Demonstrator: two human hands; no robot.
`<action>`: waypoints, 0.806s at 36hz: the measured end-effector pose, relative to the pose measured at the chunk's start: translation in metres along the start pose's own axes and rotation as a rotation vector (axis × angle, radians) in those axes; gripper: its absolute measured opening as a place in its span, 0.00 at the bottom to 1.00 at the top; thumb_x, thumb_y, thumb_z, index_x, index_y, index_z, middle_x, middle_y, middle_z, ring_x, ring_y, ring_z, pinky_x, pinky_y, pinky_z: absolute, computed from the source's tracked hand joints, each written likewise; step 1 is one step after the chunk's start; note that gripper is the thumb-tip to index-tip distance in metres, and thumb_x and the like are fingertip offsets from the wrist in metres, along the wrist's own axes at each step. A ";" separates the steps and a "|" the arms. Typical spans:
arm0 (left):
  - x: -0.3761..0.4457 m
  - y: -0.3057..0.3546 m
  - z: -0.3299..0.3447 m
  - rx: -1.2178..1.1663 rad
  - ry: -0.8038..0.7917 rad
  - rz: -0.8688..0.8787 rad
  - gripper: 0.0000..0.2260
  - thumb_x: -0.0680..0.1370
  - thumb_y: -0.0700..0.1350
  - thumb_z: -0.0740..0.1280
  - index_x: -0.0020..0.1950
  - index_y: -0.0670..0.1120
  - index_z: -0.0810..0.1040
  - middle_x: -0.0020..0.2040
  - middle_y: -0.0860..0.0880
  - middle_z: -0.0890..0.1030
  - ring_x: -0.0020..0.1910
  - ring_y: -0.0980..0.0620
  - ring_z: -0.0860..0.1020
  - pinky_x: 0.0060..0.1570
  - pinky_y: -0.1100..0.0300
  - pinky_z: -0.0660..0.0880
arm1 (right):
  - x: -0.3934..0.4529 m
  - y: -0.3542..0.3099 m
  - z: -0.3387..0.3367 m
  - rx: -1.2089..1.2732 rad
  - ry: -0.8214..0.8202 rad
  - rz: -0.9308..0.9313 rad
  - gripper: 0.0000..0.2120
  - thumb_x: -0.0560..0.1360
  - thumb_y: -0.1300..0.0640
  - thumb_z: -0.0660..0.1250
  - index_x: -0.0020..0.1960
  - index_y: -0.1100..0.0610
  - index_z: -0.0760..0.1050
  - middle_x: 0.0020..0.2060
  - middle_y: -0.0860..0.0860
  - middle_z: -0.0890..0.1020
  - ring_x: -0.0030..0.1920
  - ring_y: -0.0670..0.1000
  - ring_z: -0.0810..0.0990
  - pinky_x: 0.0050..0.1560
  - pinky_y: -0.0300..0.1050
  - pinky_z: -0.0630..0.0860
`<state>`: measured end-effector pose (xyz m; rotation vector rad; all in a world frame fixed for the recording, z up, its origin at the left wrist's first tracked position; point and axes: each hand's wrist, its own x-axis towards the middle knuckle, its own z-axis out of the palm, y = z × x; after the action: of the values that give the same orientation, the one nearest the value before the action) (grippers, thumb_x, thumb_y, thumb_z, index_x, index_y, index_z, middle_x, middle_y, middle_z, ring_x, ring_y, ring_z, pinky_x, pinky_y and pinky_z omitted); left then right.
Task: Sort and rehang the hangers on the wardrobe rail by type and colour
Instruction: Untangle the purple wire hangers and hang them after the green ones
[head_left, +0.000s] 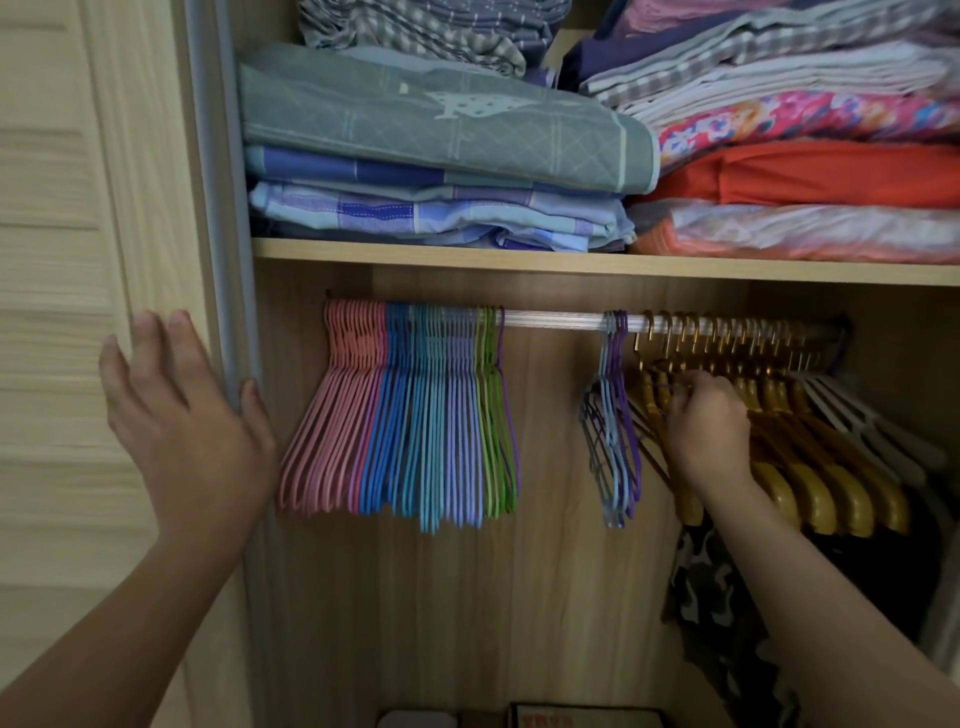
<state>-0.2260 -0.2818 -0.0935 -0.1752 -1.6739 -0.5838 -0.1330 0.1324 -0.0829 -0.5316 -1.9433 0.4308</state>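
A white rail (550, 319) runs under the shelf. At its left end hang thin hangers grouped by colour: pink (332, 410), blue (395, 415), light blue and lilac (447, 421), green (491, 415). A small bunch of grey and purple hangers (613, 431) hangs mid-rail. Wooden hangers with gold hooks (810, 467) fill the right side, with white hangers (872, 415) at the far right. My right hand (706, 421) reaches in among the wooden hangers, fingers curled round one near its neck. My left hand (182, 415) rests flat on the wardrobe's door frame (228, 208), fingers straight.
The shelf (571, 262) above carries stacks of folded bedding (441, 140) and bright fabric (810, 176). A camouflage garment (722, 613) hangs below the wooden hangers. Boxes (582, 717) sit on the wardrobe floor. A sliding door (52, 260) stands at the left.
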 end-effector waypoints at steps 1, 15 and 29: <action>0.000 0.000 0.000 0.002 -0.001 -0.002 0.30 0.82 0.43 0.63 0.81 0.40 0.55 0.79 0.31 0.59 0.77 0.25 0.56 0.75 0.35 0.54 | -0.002 0.001 0.001 -0.026 -0.011 -0.026 0.11 0.83 0.59 0.60 0.61 0.59 0.77 0.55 0.56 0.79 0.53 0.55 0.79 0.51 0.49 0.77; 0.003 0.002 -0.001 0.009 -0.039 -0.040 0.30 0.84 0.49 0.56 0.83 0.41 0.51 0.82 0.36 0.55 0.79 0.30 0.55 0.78 0.39 0.53 | -0.078 0.024 -0.034 -0.178 -0.522 0.150 0.10 0.82 0.59 0.62 0.50 0.57 0.82 0.43 0.51 0.81 0.41 0.49 0.76 0.41 0.45 0.75; -0.328 0.067 -0.102 -0.220 -1.175 -0.645 0.21 0.82 0.37 0.63 0.76 0.43 0.70 0.65 0.43 0.74 0.62 0.48 0.72 0.55 0.68 0.64 | -0.325 0.065 -0.006 0.141 -1.072 0.282 0.13 0.81 0.60 0.64 0.43 0.45 0.78 0.47 0.45 0.82 0.53 0.48 0.80 0.54 0.44 0.75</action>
<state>-0.0426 -0.2031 -0.3810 -0.1375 -2.8346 -1.3081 0.0050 0.0115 -0.3589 -0.5292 -2.8169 1.2054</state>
